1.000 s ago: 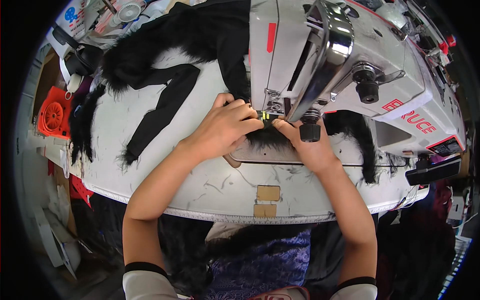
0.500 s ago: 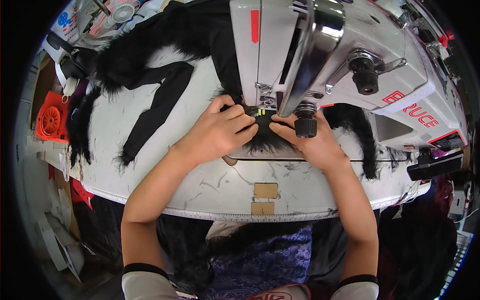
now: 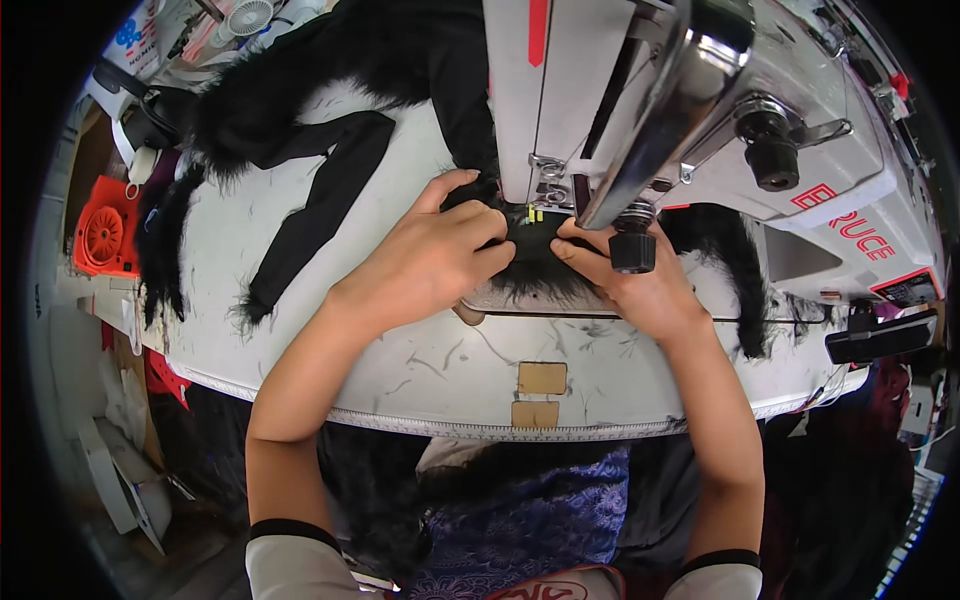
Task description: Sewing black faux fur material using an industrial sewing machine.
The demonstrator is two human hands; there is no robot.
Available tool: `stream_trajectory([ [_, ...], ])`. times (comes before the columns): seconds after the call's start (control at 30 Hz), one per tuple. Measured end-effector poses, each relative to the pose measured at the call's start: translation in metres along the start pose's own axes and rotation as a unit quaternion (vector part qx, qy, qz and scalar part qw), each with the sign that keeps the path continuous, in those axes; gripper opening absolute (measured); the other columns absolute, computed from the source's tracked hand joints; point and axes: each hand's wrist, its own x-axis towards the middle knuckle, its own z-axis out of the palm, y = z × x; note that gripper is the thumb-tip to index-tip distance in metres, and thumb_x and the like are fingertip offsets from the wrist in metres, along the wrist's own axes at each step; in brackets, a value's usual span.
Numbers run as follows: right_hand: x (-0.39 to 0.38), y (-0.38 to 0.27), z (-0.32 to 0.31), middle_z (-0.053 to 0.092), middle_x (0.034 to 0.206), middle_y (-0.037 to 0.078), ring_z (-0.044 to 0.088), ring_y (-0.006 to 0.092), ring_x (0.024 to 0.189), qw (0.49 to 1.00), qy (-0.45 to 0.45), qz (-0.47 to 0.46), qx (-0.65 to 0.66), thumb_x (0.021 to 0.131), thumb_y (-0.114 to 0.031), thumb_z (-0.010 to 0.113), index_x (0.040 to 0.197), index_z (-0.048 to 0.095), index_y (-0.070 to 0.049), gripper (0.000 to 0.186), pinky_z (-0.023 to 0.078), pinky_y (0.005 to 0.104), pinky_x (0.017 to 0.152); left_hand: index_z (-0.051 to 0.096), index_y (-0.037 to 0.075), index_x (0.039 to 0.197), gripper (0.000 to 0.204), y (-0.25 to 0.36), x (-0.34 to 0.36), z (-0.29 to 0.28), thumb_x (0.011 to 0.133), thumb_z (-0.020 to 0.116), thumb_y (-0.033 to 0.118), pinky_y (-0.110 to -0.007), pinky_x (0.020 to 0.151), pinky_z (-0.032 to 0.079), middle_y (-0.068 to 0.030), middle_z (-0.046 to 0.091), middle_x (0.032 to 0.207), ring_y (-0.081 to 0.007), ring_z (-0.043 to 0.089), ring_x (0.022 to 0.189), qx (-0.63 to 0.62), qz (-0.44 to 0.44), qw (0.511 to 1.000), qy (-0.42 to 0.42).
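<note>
A black fabric piece with a furry edge (image 3: 533, 248) lies under the head of a white sewing machine (image 3: 840, 120). At its left side my left hand (image 3: 435, 255) is closed on the black cloth, fingers curled, with one finger stretched out toward the fur behind. My right hand (image 3: 640, 280) pinches the same cloth from the right, thumb and finger close to the needle area, partly hidden by the machine's black knob (image 3: 632, 250). Small yellow-green marks show at the presser foot. The needle itself cannot be made out.
More black fur-trimmed cloth (image 3: 325, 195) spreads over the left of the white table (image 3: 410, 350). A fur strip (image 3: 745, 290) lies to the right. An orange-red plastic case (image 3: 105, 228) stands at the left edge. Loose hairs litter the tabletop. Patterned blue cloth (image 3: 540, 520) hangs below.
The view has shifted slightly, so the machine sits farther right. My left hand's fingers have loosened a little, one straightening out. Both hands stay at the cloth.
</note>
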Motion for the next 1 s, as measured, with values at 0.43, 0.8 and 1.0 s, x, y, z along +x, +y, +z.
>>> stream_trajectory([
  [0.43, -0.005, 0.009, -0.004, 0.060, 0.094, 0.001, 0.058, 0.0214, 0.078, 0.994, 0.025, -0.090, -0.058, 0.050, -0.002, 0.064, 0.095, 0.064, -0.015, 0.046, 0.044, 0.0322, 0.061, 0.062, 0.004, 0.088, 0.026, 0.006, 0.004, 0.008, 0.063, 0.056, 0.006, -0.042, 0.097, 0.030, -0.0020, 0.048, 0.081, -0.0162, 0.051, 0.083, 0.026, 0.013, 0.999, 0.023],
  [0.8, -0.006, 0.009, -0.001, 0.060, 0.087, 0.005, 0.059, 0.0238, 0.072, 0.997, 0.027, -0.076, -0.018, 0.056, 0.003, 0.063, 0.090, 0.064, -0.013, 0.037, 0.047, 0.0312, 0.062, 0.062, 0.006, 0.089, 0.026, 0.001, -0.002, 0.009, 0.064, 0.056, 0.008, -0.039, 0.094, 0.032, -0.0016, 0.048, 0.082, -0.0170, 0.051, 0.084, 0.025, 0.008, 0.999, 0.045],
  [1.0, -0.002, 0.005, 0.002, 0.059, 0.088, 0.003, 0.058, 0.0224, 0.071, 0.997, 0.029, -0.064, -0.018, 0.060, 0.000, 0.062, 0.090, 0.059, -0.011, 0.032, 0.046, 0.0317, 0.061, 0.062, 0.008, 0.089, 0.026, -0.004, -0.007, 0.008, 0.063, 0.058, 0.009, -0.037, 0.090, 0.034, -0.0012, 0.050, 0.084, -0.0164, 0.051, 0.087, 0.035, 0.014, 0.999, 0.025],
])
